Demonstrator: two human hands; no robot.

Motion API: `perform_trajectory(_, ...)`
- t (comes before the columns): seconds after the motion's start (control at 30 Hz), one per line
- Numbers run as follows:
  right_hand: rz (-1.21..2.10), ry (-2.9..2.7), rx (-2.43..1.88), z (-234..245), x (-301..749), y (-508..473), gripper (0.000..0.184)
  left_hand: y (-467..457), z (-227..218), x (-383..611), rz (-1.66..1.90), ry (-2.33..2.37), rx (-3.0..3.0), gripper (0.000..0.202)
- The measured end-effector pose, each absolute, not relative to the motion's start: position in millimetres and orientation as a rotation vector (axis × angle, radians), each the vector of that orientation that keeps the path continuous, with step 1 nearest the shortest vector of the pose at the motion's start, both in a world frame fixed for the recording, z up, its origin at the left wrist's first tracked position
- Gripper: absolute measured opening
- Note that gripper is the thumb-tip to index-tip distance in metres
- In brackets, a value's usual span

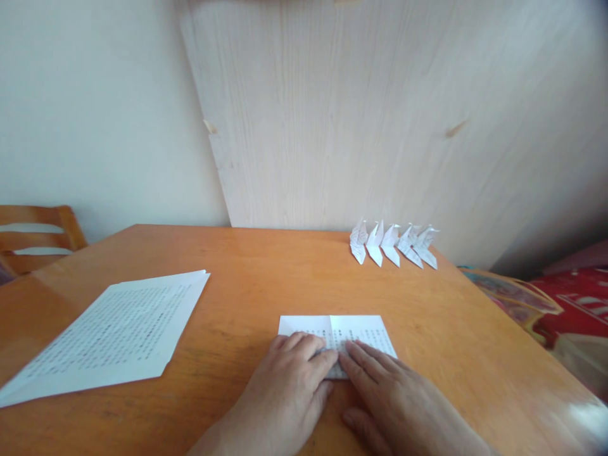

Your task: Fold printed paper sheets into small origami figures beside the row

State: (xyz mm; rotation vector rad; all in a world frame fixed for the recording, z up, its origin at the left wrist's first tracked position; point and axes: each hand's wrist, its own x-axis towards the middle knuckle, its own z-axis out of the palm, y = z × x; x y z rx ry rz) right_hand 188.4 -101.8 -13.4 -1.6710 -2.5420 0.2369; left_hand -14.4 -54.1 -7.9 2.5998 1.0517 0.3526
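Printed paper, creased down the middle, lies flat on the wooden surface, near its front edge and roughly centred, w/ both hands on it. L hand rests on its left half, fingers slightly bent and close together; R hand lies across the right half, fingers straighter, side by side, thumb apart. Neither hand is clamped on anything; they bear down close to the paper's near edge, prob. to keep it flat & stop it sliding. Toward the surface's left edge is a pile of pages, prob. set there to be w/in reach but out of the hands' way. By the far edge, close to the far right corner, five folded paper shapes stand in a tight row, prob. parked away from the work. Re writing: small dark print in rows on paper & pages, too blurred to read; red cloth past the right edge has pale marks, also illegible. No brand can be made out.
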Motion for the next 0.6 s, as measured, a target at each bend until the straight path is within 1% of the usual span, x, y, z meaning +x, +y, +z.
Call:
perform_trajectory(0.2,0.463,-2.503,-1.758,-4,185,-104,0.066,-53,-10,-15,0.310,1.070,2.653,0.037)
perform_trajectory(0.4,0.734,-2.494,-1.805,14,183,-108,0.091,-49,-14,-18,0.287,1.055,2.709,0.046)
perform_trajectory(0.6,0.811,-2.477,-1.768,20,185,-115,0.109,-47,-15,-19,0.257,1.042,2.710,0.046)
